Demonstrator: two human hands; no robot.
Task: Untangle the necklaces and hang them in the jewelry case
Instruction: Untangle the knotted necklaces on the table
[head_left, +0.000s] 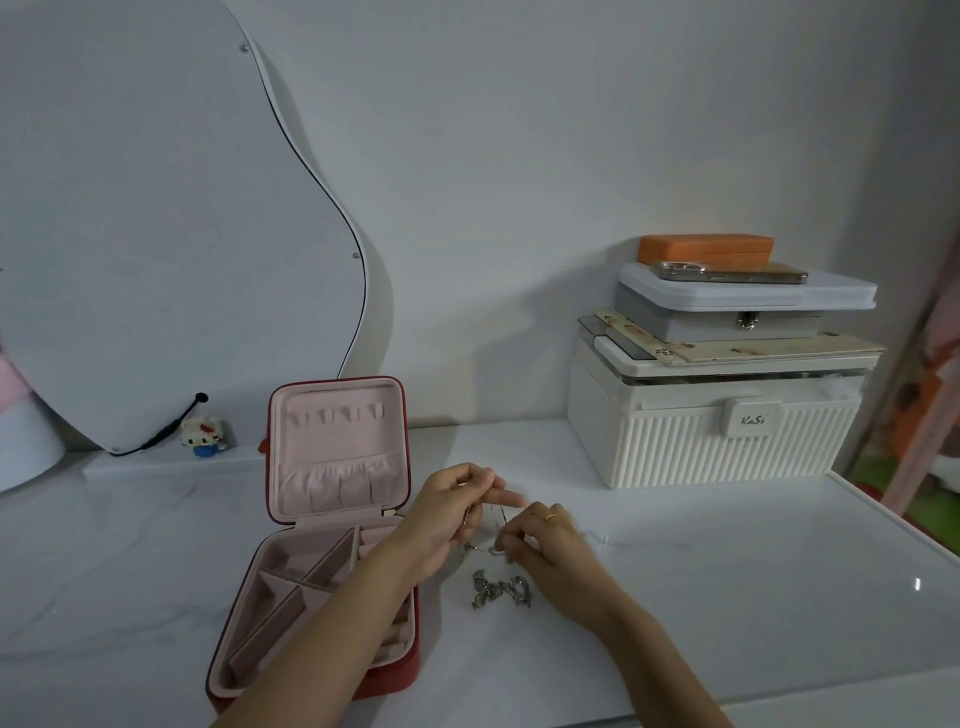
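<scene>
Pinching a thin chain (485, 512) between thumb and curled fingers, the left hand (448, 512) was raised just above the white tabletop (727, 597), with one finger extended toward the right. The right hand (540, 535), wearing a gold ring (551, 516), had its fingertips closed on the same fine chain slightly lower and nearer the camera. The chain ran slack between the two hands; its exact path was too fine to trace. A heavier silver necklace (501, 590) lay bunched on the tabletop directly below the hands, touching neither.

The jewelry case (322, 545) stood open just to the left, its red shell lined in pink; the left forearm crossed over its right edge. The upright lid showed a row of hooks (343, 414) above a gathered pocket, with nothing hung on them. The tray dividers held no visible necklace.

Behind, to the right, a white ribbed storage box (711, 441) carried stacked items. A curved mirror (171, 223) leaned against the wall at left, a small toy figure (203, 436) beside its base.
</scene>
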